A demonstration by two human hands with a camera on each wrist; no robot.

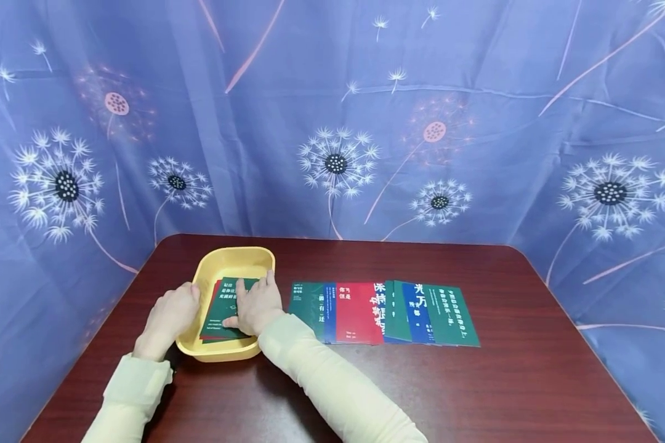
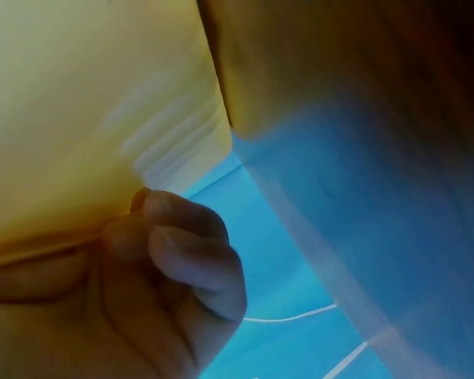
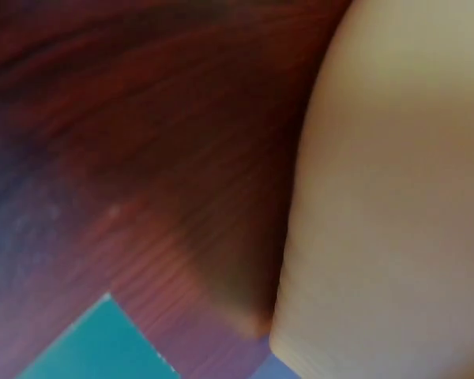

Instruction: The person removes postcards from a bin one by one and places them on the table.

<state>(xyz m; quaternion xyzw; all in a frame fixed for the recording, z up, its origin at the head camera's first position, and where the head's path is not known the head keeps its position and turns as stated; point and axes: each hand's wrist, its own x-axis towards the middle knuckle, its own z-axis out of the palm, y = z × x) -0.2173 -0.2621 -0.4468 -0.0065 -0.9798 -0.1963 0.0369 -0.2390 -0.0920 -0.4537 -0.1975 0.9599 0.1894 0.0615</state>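
Observation:
Inside the yellow plastic basket lies a stack of cards, a green card with white writing on top and a red edge showing beneath. My left hand grips the basket's left rim; in the left wrist view, curled fingers hold that rim. Over the stack, my right hand reaches in from the right with fingers spread. Its thumb and one finger lie on the top card, while other fingers extend by the right rim. The right wrist view shows only the basket's outer wall, not the fingers.
To the basket's right, an overlapping row of green, blue and red cards lies on the dark red-brown table. A blue curtain with dandelion prints hangs behind the table and along both sides.

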